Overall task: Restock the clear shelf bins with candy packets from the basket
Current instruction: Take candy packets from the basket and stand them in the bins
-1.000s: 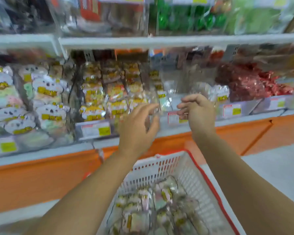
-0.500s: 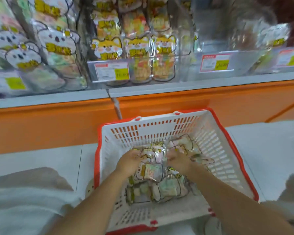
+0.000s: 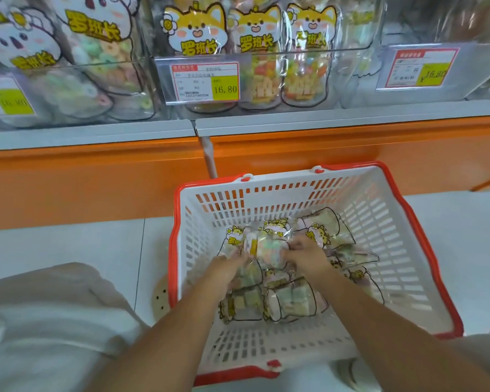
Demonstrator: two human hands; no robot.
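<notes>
A white basket with a red rim [image 3: 317, 176] sits on the floor below the shelf. Several clear candy packets [image 3: 292, 302] with yellow fox labels lie in it. Both hands are down inside the basket. My left hand [image 3: 227, 268] and my right hand [image 3: 309, 257] grip one pastel candy packet [image 3: 266, 247] between them, lifted slightly above the pile. The clear shelf bin [image 3: 266, 77] above holds upright fox-label packets behind a price tag [image 3: 207, 83].
An orange shelf base [image 3: 96, 182] runs behind the basket. A bin of koala-label packets [image 3: 77, 66] stands on the left, and another clear bin with a price tag [image 3: 419, 66] on the right. My knees show at the lower left [image 3: 40, 321]. White floor tiles surround the basket.
Both hands came down from the shelf bin into the basket, and the view tilted down. Since half a second ago they have closed on one packet and raised it a little.
</notes>
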